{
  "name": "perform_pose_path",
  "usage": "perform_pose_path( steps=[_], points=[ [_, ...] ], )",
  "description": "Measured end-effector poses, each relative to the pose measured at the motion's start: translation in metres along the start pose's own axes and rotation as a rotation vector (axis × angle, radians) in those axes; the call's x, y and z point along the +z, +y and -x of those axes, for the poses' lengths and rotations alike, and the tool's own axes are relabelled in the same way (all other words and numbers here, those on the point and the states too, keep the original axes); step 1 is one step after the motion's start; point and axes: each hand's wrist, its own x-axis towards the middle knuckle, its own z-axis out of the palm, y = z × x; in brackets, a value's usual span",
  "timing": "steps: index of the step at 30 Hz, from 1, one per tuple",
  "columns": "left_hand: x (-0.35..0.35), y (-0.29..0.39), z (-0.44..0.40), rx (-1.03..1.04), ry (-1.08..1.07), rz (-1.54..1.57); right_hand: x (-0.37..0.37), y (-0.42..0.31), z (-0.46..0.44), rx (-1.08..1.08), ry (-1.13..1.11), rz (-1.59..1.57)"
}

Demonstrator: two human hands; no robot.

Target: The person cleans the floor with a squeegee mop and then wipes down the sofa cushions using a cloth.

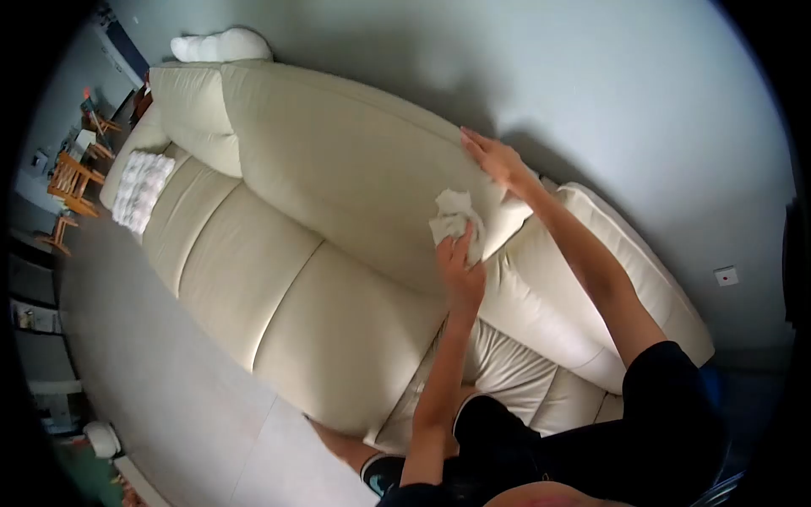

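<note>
My left hand (461, 269) is closed on a crumpled white cloth (456, 221), which is pressed against the front of the cream sofa backrest (355, 160). Some of the cloth hangs loose beyond my fingertips. Higher up and to the right, my right hand (500, 162) lies on the top edge of the same backrest, its fingers stretched out along the rim and nothing held in them. Below the backrest run the wide, padded seat cushions (338, 313) of the sofa. My leg is by the front of the sofa.
A grey wall (608, 110) stands behind the sofa, with a white socket plate (726, 275) at right. A white pillow (221, 46) sits on the backrest's far top; a checked cushion (142, 191) lies at the far end. Wooden chairs (74, 184) stand beyond the grey floor (160, 355).
</note>
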Motion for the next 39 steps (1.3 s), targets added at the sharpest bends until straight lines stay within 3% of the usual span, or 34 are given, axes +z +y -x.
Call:
perform_pose_path(
  steps=[3,5,8,10,12,16,18,19,21,23,24,26,27,31,33,35,37,39],
  points=[
    [-0.029,-0.020,-0.049,-0.139,0.337,0.155,0.006,0.009,-0.001,-0.041,0.092,0.085],
    [-0.066,-0.036,-0.099,-0.161,0.584,0.097,0.003,0.000,0.003,0.053,0.029,-0.080],
    [-0.090,-0.086,-0.154,-0.249,0.735,0.184,0.012,0.002,0.004,-0.019,0.145,-0.023],
    [-0.085,-0.104,-0.158,-0.235,0.563,0.081,0.010,-0.006,0.007,-0.058,0.162,0.019],
    [-0.059,-0.109,-0.136,-0.063,0.561,-0.151,0.007,-0.011,0.011,-0.066,0.158,0.005],
    [-0.035,-0.026,-0.048,-0.048,0.203,-0.211,0.002,-0.006,0.003,-0.101,0.121,-0.010],
    [0.002,-0.025,0.003,-0.050,0.110,-0.059,-0.005,-0.009,0.009,-0.127,0.133,-0.010],
    [-0.005,-0.010,0.020,-0.163,0.112,0.148,0.001,-0.012,0.008,-0.140,0.148,-0.012],
    [-0.012,-0.028,0.012,-0.186,0.225,0.160,0.006,-0.021,0.015,-0.143,0.169,0.040],
    [-0.038,-0.061,-0.018,-0.281,0.533,0.161,-0.009,-0.054,0.033,0.217,0.048,-0.131],
    [-0.060,-0.089,-0.026,-0.278,0.620,0.110,0.005,-0.038,0.024,0.216,0.049,-0.130],
    [-0.065,-0.108,-0.056,-0.313,0.724,0.149,0.013,0.012,-0.003,-0.312,0.299,0.085],
    [-0.073,-0.107,-0.063,-0.370,0.754,0.195,0.012,0.008,-0.001,-0.313,0.300,0.085],
    [-0.085,-0.107,-0.085,-0.498,0.633,0.187,0.013,0.006,0.000,-0.290,0.298,0.068],
    [-0.058,-0.123,-0.066,-0.465,0.365,0.088,0.014,0.008,-0.003,-0.317,0.307,0.080],
    [-0.027,-0.101,-0.026,-0.493,0.300,0.045,0.014,0.010,-0.004,-0.325,0.319,0.087],
    [-0.008,-0.095,0.012,-0.552,0.082,0.035,0.012,0.007,-0.002,-0.326,0.318,0.090],
    [0.020,-0.099,0.052,-0.446,0.192,0.050,0.014,0.009,0.004,-0.337,0.318,0.090]
  ],
)
